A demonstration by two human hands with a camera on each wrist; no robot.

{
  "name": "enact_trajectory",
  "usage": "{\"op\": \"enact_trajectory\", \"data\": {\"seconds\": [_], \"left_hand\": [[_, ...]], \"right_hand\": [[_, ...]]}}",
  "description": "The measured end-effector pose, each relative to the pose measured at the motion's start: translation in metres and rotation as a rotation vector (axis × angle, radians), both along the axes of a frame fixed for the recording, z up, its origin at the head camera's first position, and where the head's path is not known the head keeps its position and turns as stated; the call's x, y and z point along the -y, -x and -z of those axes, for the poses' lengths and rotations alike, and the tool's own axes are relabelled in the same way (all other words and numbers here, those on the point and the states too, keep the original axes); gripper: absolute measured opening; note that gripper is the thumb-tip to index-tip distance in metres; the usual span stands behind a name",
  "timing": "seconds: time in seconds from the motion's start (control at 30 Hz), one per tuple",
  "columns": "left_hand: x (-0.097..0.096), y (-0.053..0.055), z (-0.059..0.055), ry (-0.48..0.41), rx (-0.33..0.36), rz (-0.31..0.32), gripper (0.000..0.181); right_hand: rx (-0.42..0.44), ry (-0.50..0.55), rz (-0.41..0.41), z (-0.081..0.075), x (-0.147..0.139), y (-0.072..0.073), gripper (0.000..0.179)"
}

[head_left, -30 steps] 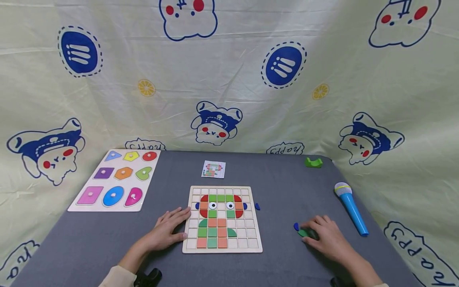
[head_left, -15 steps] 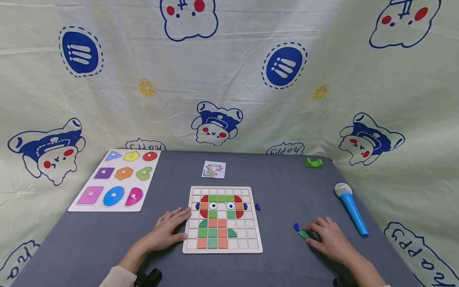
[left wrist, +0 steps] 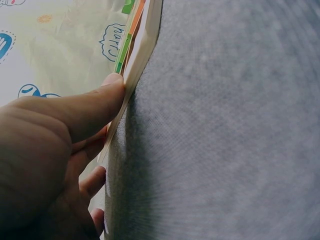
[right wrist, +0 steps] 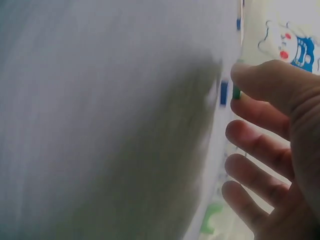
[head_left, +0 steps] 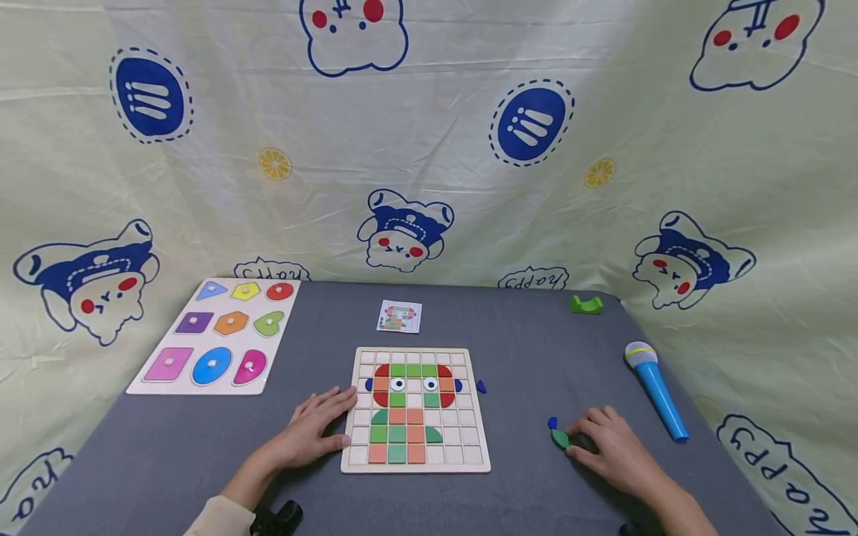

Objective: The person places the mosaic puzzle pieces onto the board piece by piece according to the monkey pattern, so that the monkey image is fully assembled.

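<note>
My left hand [head_left: 311, 432] rests at the left edge of a pale grid board [head_left: 469, 455], thumb and fingertips touching its rim. Square and rounded tiles on the board make a figure with two eye tiles [head_left: 430, 384]. To the right of the board, my right hand [head_left: 613, 450] pinches a green rounded tile [head_left: 559, 439] between thumb and index finger, its other fingers loosely bent. A small blue tile [head_left: 553, 423] lies just beyond the green one. In the right wrist view the thumb and index finger meet at the green tile [right wrist: 236, 92], beside the blue tile [right wrist: 224, 93].
Another blue tile [head_left: 481, 386] lies by the board's right edge. Behind the board is a small picture card [head_left: 382, 326]. A white shape puzzle [head_left: 161, 388] stands at left. A blue toy microphone [head_left: 660, 394] and a green curved block [head_left: 586, 304] are at right.
My right hand has turned and shifted slightly, and the green tile has swung upright and nearer the blue tile. The left hand and the board have stayed put.
</note>
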State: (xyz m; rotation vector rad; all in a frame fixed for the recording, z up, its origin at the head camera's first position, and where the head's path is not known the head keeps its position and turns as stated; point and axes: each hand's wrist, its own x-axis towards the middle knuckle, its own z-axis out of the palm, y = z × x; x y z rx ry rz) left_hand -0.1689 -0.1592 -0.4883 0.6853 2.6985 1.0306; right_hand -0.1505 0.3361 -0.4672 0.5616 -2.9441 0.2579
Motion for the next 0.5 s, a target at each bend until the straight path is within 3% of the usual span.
{"op": "enact_trajectory", "data": {"seconds": [0.2, 0.5], "left_hand": [[0.0, 0.0, 0.001, 0.003, -0.006, -0.004, 0.066], [0.0, -0.001, 0.001, 0.001, -0.01, 0.005, 0.066]], "right_hand": [[-0.027, 0.033, -0.087, -0.002, 0.036, 0.0, 0.018], [-0.077, 0.06, -0.296, 0.001, 0.103, 0.001, 0.02]]}}
